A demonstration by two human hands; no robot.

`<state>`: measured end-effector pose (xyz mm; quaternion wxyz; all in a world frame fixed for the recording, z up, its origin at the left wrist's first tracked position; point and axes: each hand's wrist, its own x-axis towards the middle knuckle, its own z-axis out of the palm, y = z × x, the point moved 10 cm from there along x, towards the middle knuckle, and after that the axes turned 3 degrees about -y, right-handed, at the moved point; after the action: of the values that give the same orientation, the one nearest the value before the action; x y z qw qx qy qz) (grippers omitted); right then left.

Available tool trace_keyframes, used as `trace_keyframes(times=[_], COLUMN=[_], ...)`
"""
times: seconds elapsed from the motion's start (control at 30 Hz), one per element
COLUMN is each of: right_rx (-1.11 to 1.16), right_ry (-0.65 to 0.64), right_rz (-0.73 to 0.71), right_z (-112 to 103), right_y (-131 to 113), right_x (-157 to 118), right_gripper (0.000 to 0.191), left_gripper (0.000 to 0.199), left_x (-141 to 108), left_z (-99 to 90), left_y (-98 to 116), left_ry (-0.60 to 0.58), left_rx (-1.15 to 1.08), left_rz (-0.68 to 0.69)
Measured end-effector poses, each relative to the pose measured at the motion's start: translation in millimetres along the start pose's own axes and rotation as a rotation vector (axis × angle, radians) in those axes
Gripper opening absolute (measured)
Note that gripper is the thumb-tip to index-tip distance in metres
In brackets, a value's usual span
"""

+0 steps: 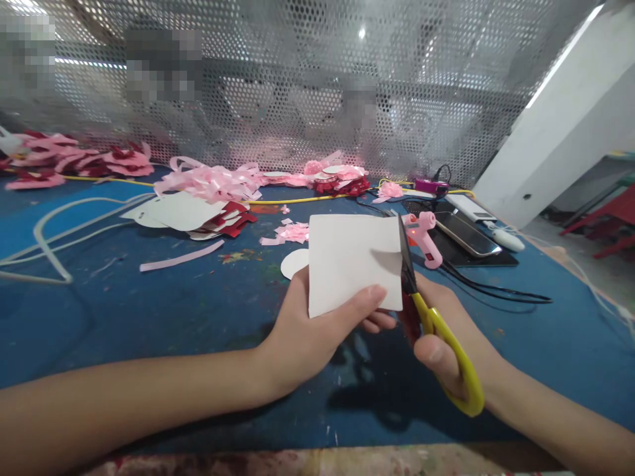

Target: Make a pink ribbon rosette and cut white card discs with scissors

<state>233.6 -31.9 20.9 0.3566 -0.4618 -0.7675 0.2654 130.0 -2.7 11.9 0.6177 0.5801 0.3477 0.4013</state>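
Note:
A white square card (pixel 354 258) is held up near the middle of the view, my left hand (pixel 322 324) gripping its lower edge with the thumb across the front. Yellow-handled scissors (pixel 464 370) are in my right hand (pixel 451 330), with the thumb through one handle loop. Their dark blades point up at the card's right edge. Something dark red shows beside the blades, partly hidden by the fingers. Behind the card, a white round piece (pixel 294 264) lies on the blue table (pixel 198 330).
Pink ribbons (pixel 213 180), white and red cut pieces (pixel 186 213) and a pink strip (pixel 181 256) lie to the left. A pink glue gun (pixel 424 239), a phone (pixel 469 231) and black cables (pixel 496 291) are on the right. Perforated metal sheeting (pixel 297 86) stands behind.

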Motion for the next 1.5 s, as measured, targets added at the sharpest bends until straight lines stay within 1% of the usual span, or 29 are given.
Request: trace_keyframes(times=[0.2, 0.3, 0.43, 0.57, 0.67, 0.73, 0.83, 0.93, 1.03, 1.2, 1.33, 1.5], right_rx=[-0.028, -0.031, -0.032, -0.065, -0.066, 0.003, 0.199, 0.346, 0.377, 0.329, 0.253, 0.103], right_ry=[0.017, 0.005, -0.006, 0.001, -0.027, -0.084, -0.164, -0.145, -0.111, -0.138, -0.078, -0.025], right_rz=[0.043, 0.054, 0.073, 0.098, 0.115, 0.117, 0.076, 0.024, 0.004, 0.000, 0.012, 0.010], right_z=[-8.1, -7.5, -3.2, -3.2, -1.3, 4.8, 15.1, 15.3, 12.2, 12.3, 6.7, 0.0], right_y=[1.7, 1.4, 3.5, 4.6, 3.4, 2.0, -3.3, -6.4, -6.9, -12.2, -7.9, -4.2], right_x=[0.1, -0.1, -0.3, 0.1, 1.1, 2.1, 3.1, 3.5, 2.8, 2.2, 1.4, -0.2], right_gripper=[0.068, 0.069, 0.067, 0.060, 0.056, 0.056, 0.052, 0.049, 0.049, 0.051, 0.054, 0.059], left_gripper=[0.017, 0.016, 0.017, 0.015, 0.015, 0.022, 0.034, 0.035, 0.033, 0.031, 0.033, 0.034], left_x=[-0.1, -1.1, -2.8, -3.5, -2.9, -2.1, -0.7, -0.8, -1.8, -2.4, -2.9, -2.9], left_z=[-1.4, -2.4, -6.7, -8.0, -9.6, -9.5, -6.8, -2.8, -0.4, 1.6, 0.3, -0.2], left_y=[1.8, 1.0, -1.3, -1.1, 1.6, 2.6, 1.6, 2.2, 4.4, 6.5, 7.3, 7.8], left_ry=[-0.020, -0.033, -0.012, -0.010, 0.004, 0.003, -0.024, -0.062, -0.077, -0.101, -0.119, -0.151], left_rx=[-0.001, -0.009, -0.014, 0.009, 0.028, 0.054, 0.157, 0.247, 0.265, 0.199, 0.178, 0.191], left_rz=[-0.013, -0.037, -0.059, -0.038, 0.011, 0.032, 0.030, 0.043, 0.057, 0.036, 0.003, -0.026])
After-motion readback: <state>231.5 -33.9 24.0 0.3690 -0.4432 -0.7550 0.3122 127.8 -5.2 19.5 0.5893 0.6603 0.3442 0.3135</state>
